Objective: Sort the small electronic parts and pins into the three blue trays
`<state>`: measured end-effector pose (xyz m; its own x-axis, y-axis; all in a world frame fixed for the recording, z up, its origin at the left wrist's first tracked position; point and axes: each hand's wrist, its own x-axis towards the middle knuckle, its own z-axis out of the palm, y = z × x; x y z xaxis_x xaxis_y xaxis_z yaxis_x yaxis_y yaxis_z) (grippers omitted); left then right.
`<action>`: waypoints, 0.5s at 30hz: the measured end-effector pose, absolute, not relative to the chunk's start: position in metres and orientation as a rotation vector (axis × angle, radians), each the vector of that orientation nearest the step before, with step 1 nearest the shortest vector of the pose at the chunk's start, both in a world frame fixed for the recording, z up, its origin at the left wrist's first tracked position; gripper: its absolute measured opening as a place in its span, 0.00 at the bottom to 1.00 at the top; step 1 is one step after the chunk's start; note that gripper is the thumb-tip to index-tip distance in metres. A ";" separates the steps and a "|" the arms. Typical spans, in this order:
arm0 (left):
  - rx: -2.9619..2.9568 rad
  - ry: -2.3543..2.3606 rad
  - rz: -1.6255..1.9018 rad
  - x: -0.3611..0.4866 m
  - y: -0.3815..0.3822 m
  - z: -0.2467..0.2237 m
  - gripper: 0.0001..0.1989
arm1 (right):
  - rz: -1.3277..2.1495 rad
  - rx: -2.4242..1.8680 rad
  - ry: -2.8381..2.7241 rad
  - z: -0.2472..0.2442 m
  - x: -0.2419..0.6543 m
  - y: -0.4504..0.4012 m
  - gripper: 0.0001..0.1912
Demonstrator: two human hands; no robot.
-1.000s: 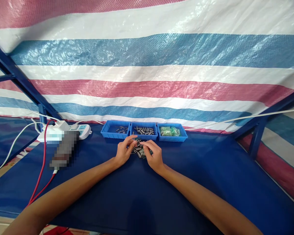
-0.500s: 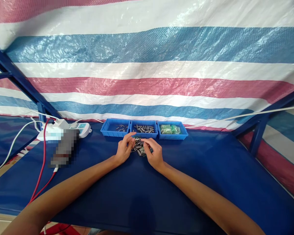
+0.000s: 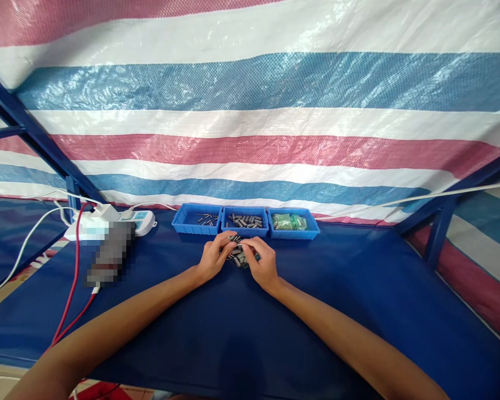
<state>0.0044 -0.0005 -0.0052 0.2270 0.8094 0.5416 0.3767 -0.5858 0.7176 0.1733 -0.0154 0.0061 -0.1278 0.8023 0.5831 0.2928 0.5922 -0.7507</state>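
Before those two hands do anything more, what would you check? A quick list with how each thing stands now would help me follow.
1. Left hand and right hand at the pile of small parts: ok.
2. Firm fingertip grip on a piece: cannot tell, too small.
3. Left bin upright, thin pins inside: ok.
4. Middle bin upright, short grey pieces inside: ok.
5. Right bin upright, greenish contents inside: ok.
6. Red cable apart from both hands: ok.

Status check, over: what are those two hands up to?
Left hand, right hand close together at pile of small parts; grip unclear. Hands partly hide pile. Three blue bins just beyond.
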 end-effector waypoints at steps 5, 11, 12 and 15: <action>1.976 1.163 1.460 0.006 0.000 -0.005 0.12 | 0.591 -0.967 -1.628 0.004 0.174 -0.014 0.11; 1.961 1.167 1.491 0.007 -0.001 -0.006 0.11 | 0.595 -0.970 -1.612 0.003 0.174 -0.013 0.11; 1.972 1.163 1.494 0.007 -0.001 -0.006 0.11 | 0.597 -0.972 -1.611 0.003 0.174 -0.013 0.11; 1.991 1.168 1.517 0.008 0.000 -0.006 0.10 | 0.609 -0.959 -1.634 0.003 0.174 -0.013 0.11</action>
